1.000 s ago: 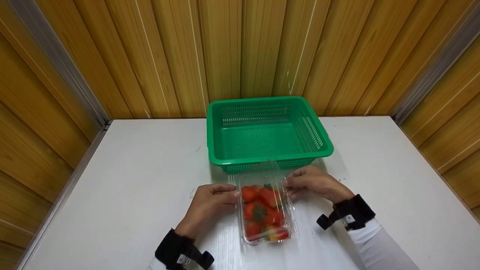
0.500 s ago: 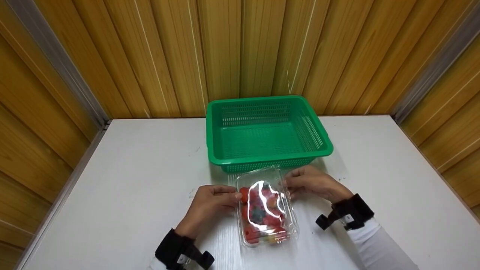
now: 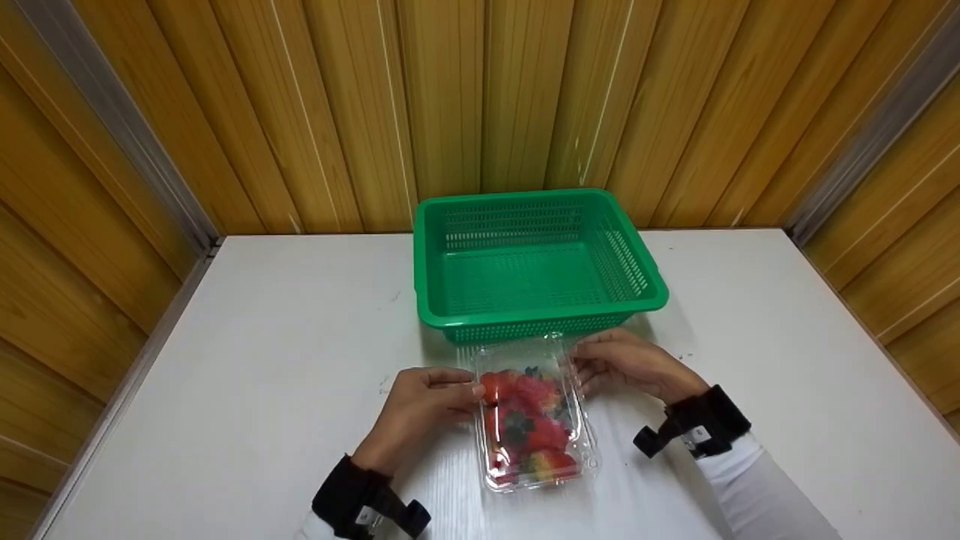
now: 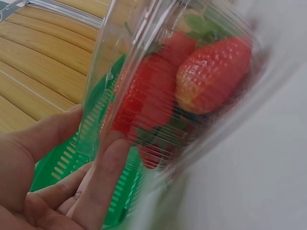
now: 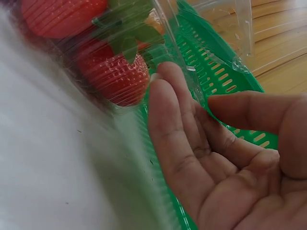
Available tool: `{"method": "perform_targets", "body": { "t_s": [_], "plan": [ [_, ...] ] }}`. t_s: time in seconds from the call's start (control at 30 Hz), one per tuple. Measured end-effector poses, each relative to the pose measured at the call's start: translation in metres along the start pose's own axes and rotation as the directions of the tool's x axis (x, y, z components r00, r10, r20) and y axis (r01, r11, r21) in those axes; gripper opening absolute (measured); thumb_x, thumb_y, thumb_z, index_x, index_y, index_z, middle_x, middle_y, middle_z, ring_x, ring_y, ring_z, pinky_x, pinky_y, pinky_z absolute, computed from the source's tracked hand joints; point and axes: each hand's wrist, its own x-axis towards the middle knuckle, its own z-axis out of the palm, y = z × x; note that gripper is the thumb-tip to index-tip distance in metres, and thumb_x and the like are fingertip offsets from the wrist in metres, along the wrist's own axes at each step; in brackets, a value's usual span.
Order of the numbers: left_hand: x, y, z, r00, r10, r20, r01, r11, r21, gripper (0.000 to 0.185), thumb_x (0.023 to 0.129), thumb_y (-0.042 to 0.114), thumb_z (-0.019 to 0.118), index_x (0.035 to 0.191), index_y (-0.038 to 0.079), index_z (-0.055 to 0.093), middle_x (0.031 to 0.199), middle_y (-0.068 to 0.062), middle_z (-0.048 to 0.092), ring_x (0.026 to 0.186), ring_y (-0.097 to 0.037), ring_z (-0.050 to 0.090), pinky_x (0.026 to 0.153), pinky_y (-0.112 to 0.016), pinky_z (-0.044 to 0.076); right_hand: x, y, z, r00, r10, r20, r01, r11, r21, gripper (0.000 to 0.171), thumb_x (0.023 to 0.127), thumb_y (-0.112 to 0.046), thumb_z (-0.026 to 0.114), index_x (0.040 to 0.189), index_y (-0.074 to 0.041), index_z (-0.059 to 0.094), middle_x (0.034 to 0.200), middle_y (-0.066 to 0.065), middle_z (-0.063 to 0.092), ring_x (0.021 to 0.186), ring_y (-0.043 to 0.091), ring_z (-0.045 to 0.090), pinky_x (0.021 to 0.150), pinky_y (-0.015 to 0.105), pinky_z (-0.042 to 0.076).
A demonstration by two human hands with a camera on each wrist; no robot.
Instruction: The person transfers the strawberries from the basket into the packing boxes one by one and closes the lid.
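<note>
A clear plastic clamshell box [image 3: 525,346] with several strawberries [image 4: 211,74] inside lies in front of the green basket, its lid lying over the fruit. At its left side my left hand [image 3: 424,409] pinches the box, thumb at the lid's edge and fingers against the lower wall. My right hand [image 3: 634,364] holds the opposite side near the far corner. In the right wrist view, fingertips [image 5: 163,93] touch the box wall and the thumb [image 5: 249,110] is beside the rim. Whether the lid is latched cannot be seen.
Behind the box stands a green perforated plastic basket [image 3: 525,274] with nothing in it, close to the wood-patterned back wall [image 3: 517,97]. All this is on a white table [image 3: 300,337]. Similar panels rise at both sides.
The lid has come down over the strawberries, and the glare on it has moved off. Both hands stay at the sides of the box, with only slight finger movement.
</note>
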Motion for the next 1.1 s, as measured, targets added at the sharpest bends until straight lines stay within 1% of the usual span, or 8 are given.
{"method": "perform_targets", "body": {
  "t_s": [0.17,0.4,0.57,0.77,0.93,1.1],
  "plan": [
    [0.000,0.001,0.001,1.000,0.000,-0.014,0.001,1.000,0.005,0.048,0.090,0.018,0.086,0.123,-0.013,0.070,0.102,-0.018,0.078,0.086,-0.026,0.077,0.081,-0.044,0.067,0.002,-0.001,0.002,1.000,-0.014,0.003,0.014,0.997,0.070,0.021,0.109,-0.011,0.058,0.106,0.000,0.075,0.089,0.009,0.074,0.077,0.016,0.073,0.076,0.031,0.065],
    [0.000,0.002,0.003,0.999,-0.005,-0.035,0.005,1.000,0.025,0.047,0.088,0.020,0.088,0.120,-0.011,0.072,0.100,-0.017,0.078,0.086,-0.027,0.078,0.082,-0.043,0.066,0.003,-0.001,0.006,0.999,-0.036,0.009,0.035,0.993,0.110,0.021,0.110,-0.014,0.058,0.102,-0.002,0.073,0.088,0.008,0.073,0.076,0.016,0.072,0.075,0.032,0.066],
    [-0.001,0.003,0.004,0.999,0.004,-0.039,-0.002,0.999,0.054,0.045,0.089,0.019,0.087,0.119,-0.010,0.072,0.097,-0.016,0.078,0.082,-0.028,0.079,0.080,-0.042,0.066,0.004,-0.002,0.008,1.000,-0.017,-0.017,0.019,0.995,0.097,0.024,0.110,-0.019,0.059,0.100,-0.001,0.072,0.088,0.007,0.072,0.076,0.016,0.070,0.075,0.031,0.065],
    [-0.001,0.004,0.004,0.998,-0.007,-0.055,0.012,0.997,0.079,0.046,0.088,0.023,0.088,0.118,-0.008,0.073,0.096,-0.015,0.079,0.081,-0.028,0.079,0.081,-0.046,0.066,0.004,-0.002,0.010,0.999,0.008,-0.050,-0.004,0.997,0.073,0.026,0.109,-0.024,0.063,0.099,-0.002,0.073,0.086,0.006,0.071,0.074,0.015,0.069,0.072,0.029,0.065],
    [-0.001,0.004,0.005,0.998,0.003,-0.060,0.001,0.997,0.073,0.046,0.088,0.021,0.088,0.118,-0.010,0.073,0.096,-0.015,0.078,0.081,-0.028,0.079,0.082,-0.047,0.066,0.004,-0.001,0.012,0.998,-0.019,-0.054,0.021,0.999,0.028,0.025,0.108,-0.023,0.064,0.102,-0.001,0.074,0.088,0.006,0.071,0.074,0.014,0.067,0.071,0.028,0.063],
    [-0.001,0.005,0.005,0.998,0.013,-0.062,-0.009,0.997,0.071,0.045,0.088,0.020,0.087,0.118,-0.011,0.073,0.096,-0.016,0.078,0.081,-0.028,0.079,0.080,-0.044,0.066,0.003,0.001,0.013,0.996,-0.063,-0.066,0.062,0.998,-0.016,0.024,0.106,-0.019,0.066,0.109,0.003,0.075,0.089,0.007,0.073,0.073,0.014,0.068,0.070,0.028,0.063]
  ]
}}
